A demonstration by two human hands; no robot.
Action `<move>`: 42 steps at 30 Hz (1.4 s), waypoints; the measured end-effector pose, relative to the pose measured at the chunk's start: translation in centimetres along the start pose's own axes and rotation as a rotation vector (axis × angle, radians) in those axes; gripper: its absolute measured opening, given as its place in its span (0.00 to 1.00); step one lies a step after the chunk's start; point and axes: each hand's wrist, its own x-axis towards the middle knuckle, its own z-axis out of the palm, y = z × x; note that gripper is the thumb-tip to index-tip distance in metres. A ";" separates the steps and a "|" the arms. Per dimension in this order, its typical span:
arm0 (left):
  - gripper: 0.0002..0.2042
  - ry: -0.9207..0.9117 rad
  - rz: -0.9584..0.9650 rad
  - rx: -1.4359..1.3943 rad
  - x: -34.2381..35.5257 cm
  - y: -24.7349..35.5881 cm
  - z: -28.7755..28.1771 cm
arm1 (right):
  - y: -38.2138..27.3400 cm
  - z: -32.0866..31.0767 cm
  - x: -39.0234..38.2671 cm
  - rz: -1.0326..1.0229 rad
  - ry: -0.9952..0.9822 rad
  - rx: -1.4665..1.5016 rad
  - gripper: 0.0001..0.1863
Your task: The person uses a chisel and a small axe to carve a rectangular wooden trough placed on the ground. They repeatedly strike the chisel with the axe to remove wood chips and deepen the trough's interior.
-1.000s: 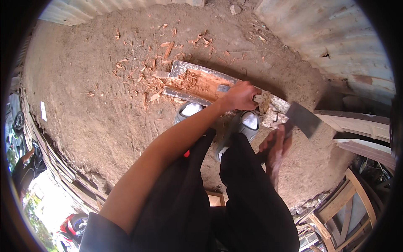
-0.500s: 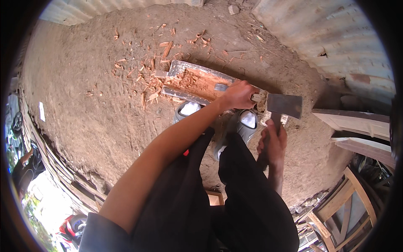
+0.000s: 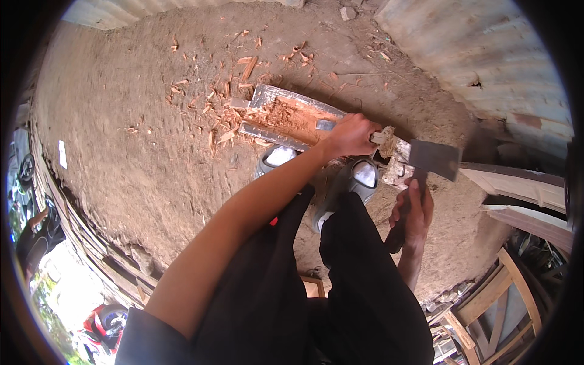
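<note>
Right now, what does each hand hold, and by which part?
The right hand grips a hatchet low on its handle. The left hand grips the near end of the hollowed wooden block.

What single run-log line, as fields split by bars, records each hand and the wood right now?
left hand: grips chisel on log | right hand: holds hatchet raised | log: hollowed, on dirt ground | wood chips: scattered beside log
</note>
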 end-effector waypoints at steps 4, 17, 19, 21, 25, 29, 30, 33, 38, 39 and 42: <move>0.12 -0.006 0.019 -0.012 0.4 0.2 0.1 | 1.5 2.5 -0.4 -0.085 0.135 0.146 0.19; 0.10 0.049 0.023 -0.067 0.3 0.0 0.1 | 2.4 0.7 0.8 -0.025 -0.108 -0.100 0.22; 0.10 0.024 0.025 -0.044 0.0 -0.3 -0.3 | 0.8 -0.3 1.0 0.020 -0.100 -0.083 0.21; 0.10 0.033 0.021 -0.041 -0.2 -0.4 -0.4 | -0.3 -0.8 0.8 0.005 -0.055 -0.025 0.21; 0.11 0.018 0.029 -0.085 0.1 0.0 -0.3 | -0.3 -0.1 0.5 -0.126 0.125 0.192 0.19; 0.11 -0.031 -0.002 -0.003 0.2 0.0 -0.2 | 2.0 0.7 1.5 -0.008 -0.147 -0.069 0.18; 0.11 -0.054 -0.013 0.006 -0.1 -0.2 -0.5 | 1.2 0.3 1.4 0.062 -0.159 -0.043 0.19; 0.11 -0.065 -0.005 0.035 -0.3 -0.4 -0.6 | 0.3 -0.8 1.3 0.061 -0.110 -0.006 0.20; 0.10 -0.071 0.003 0.047 -0.3 -0.4 0.0 | 0.3 -0.7 1.0 -0.045 0.127 0.268 0.21; 0.11 -0.068 0.010 0.054 -0.3 -0.5 0.3 | 1.5 0.7 1.0 -0.071 0.137 0.249 0.21; 0.11 -0.087 0.002 0.078 -0.2 -0.5 0.3 | 3.4 1.5 1.3 0.009 -0.083 -0.035 0.20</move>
